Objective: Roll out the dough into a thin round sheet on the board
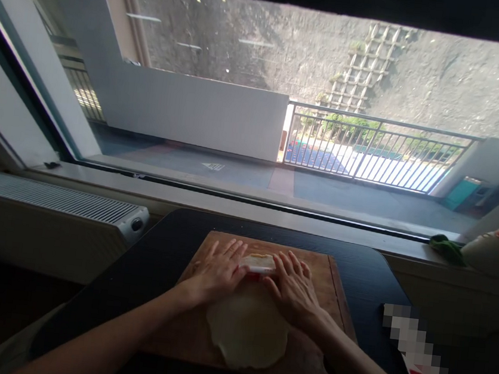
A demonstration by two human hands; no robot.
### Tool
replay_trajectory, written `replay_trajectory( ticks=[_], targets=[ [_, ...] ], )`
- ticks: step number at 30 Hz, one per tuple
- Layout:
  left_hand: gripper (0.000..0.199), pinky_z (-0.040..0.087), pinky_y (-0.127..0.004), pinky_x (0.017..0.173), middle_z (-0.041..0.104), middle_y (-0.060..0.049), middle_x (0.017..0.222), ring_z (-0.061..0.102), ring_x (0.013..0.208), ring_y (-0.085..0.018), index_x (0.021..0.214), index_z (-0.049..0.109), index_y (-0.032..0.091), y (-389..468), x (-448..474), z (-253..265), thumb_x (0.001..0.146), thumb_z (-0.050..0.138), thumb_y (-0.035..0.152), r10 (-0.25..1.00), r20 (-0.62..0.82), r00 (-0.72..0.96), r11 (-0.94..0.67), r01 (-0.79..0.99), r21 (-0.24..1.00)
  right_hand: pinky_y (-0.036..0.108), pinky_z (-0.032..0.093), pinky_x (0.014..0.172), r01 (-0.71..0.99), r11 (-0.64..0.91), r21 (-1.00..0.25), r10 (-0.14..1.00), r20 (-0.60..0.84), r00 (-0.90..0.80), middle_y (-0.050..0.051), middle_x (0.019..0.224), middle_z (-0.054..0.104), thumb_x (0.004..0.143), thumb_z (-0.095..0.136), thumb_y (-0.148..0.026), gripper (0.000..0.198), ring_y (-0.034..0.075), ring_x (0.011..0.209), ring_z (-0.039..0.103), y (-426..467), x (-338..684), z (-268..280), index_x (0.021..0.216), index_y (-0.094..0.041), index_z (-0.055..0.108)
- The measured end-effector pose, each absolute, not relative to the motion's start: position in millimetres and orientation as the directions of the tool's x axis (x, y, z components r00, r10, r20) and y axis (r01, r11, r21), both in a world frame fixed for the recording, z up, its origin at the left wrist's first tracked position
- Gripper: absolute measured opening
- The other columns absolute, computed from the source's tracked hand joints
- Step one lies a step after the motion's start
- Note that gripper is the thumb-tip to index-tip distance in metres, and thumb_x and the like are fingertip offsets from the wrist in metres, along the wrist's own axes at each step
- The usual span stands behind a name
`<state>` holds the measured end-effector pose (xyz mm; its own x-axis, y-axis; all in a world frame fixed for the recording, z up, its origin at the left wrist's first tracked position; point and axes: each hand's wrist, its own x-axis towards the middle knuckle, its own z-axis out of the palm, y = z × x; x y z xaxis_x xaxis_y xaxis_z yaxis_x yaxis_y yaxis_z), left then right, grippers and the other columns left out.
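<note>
Forearms (124,336) astride dough (251,331), radiator (55,228) left

hands (295,283) bare | forearms (125,329) bare, tapering toward wrists (189,292)

Your L hand (217,272) & R hand (296,285) both palm-down, fingers (236,249) extended fwd, slightly spread. Thumbs (240,275) angled inward, tips apart. Hands approx level w/ each other. L forearm (125,328) & R forearm (356,358) bare, converging fwd from bottom L/R of view.
</note>
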<state>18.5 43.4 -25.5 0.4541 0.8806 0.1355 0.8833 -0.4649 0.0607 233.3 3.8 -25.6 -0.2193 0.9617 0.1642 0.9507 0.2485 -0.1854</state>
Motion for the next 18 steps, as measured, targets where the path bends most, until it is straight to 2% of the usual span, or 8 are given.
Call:
replay_trajectory(
  ticks=[2, 4, 7, 9, 12, 15, 18],
  targets=[
    [0.058, 0.007, -0.047, 0.112, 0.028, -0.004, 0.148, 0.017, 0.138, -0.022, 0.142, 0.028, 0.022, 34, 17, -27, 0.092, 0.02, 0.05, 0.853, 0.186, 0.488, -0.504, 0.863, 0.042, 0.042, 0.008, 0.109, 0.943, 0.282, -0.176, 0.946, 0.215, -0.243, 0.003, 0.147, 0.028, 0.09, 0.024, -0.06, 0.062, 0.022, 0.137, 0.011, -6, 236, -30, 0.141, -0.026, 0.029],
    [0.058, 0.008, -0.048, 0.112, 0.031, -0.006, 0.147, 0.019, 0.138, -0.023, 0.141, 0.03, 0.02, 45, 21, -25, 0.091, 0.021, 0.05, 0.877, 0.193, 0.44, -0.455, 0.889, 0.041, 0.043, 0.008, 0.109, 0.956, 0.229, -0.183, 0.962, 0.192, -0.194, 0.003, 0.148, 0.028, 0.09, 0.021, -0.06, 0.062, 0.022, 0.137, 0.011, 7, 234, -29, 0.141, -0.025, 0.03],
    [0.059, 0.012, -0.051, 0.11, 0.032, -0.009, 0.146, 0.021, 0.137, -0.025, 0.139, 0.034, 0.017, 81, 33, -21, 0.091, 0.021, 0.049, 0.945, 0.109, 0.307, -0.316, 0.946, 0.072, 0.044, 0.011, 0.108, 0.976, 0.096, -0.197, 0.992, 0.105, -0.077, 0.007, 0.148, 0.026, 0.09, 0.016, -0.059, 0.065, 0.024, 0.137, 0.012, 46, 226, -19, 0.141, -0.02, 0.03],
    [0.059, 0.014, -0.052, 0.109, 0.03, -0.009, 0.147, 0.021, 0.137, -0.025, 0.139, 0.034, 0.016, 91, 38, -19, 0.091, 0.02, 0.048, 0.961, 0.07, 0.268, -0.274, 0.958, 0.083, 0.045, 0.013, 0.107, 0.977, 0.065, -0.205, 0.995, 0.09, -0.047, 0.009, 0.148, 0.025, 0.09, 0.016, -0.06, 0.067, 0.026, 0.137, 0.013, 57, 224, -15, 0.141, -0.018, 0.031],
    [0.059, 0.012, -0.049, 0.11, 0.032, -0.008, 0.146, 0.022, 0.137, -0.024, 0.139, 0.034, 0.016, 69, 32, -23, 0.091, 0.02, 0.048, 0.932, 0.134, 0.338, -0.348, 0.936, 0.06, 0.045, 0.012, 0.107, 0.968, 0.139, -0.209, 0.983, 0.145, -0.11, 0.007, 0.148, 0.027, 0.09, 0.016, -0.06, 0.065, 0.025, 0.137, 0.011, 32, 228, -22, 0.14, -0.021, 0.034],
    [0.059, 0.008, -0.047, 0.112, 0.033, -0.006, 0.146, 0.02, 0.137, -0.024, 0.14, 0.032, 0.021, 33, 22, -30, 0.091, 0.023, 0.051, 0.862, 0.238, 0.448, -0.466, 0.884, 0.022, 0.043, 0.005, 0.11, 0.948, 0.264, -0.177, 0.945, 0.245, -0.217, 0.003, 0.149, 0.024, 0.09, 0.02, -0.06, 0.063, 0.022, 0.138, 0.009, -10, 235, -35, 0.141, -0.025, 0.029],
    [0.06, 0.007, -0.047, 0.112, 0.034, -0.006, 0.146, 0.02, 0.137, -0.024, 0.141, 0.031, 0.021, 34, 24, -32, 0.09, 0.024, 0.052, 0.856, 0.273, 0.439, -0.461, 0.887, 0.017, 0.043, 0.003, 0.11, 0.953, 0.247, -0.176, 0.95, 0.236, -0.203, 0.003, 0.148, 0.026, 0.09, 0.022, -0.06, 0.063, 0.022, 0.138, 0.008, -9, 235, -35, 0.141, -0.024, 0.03]
  ],
)
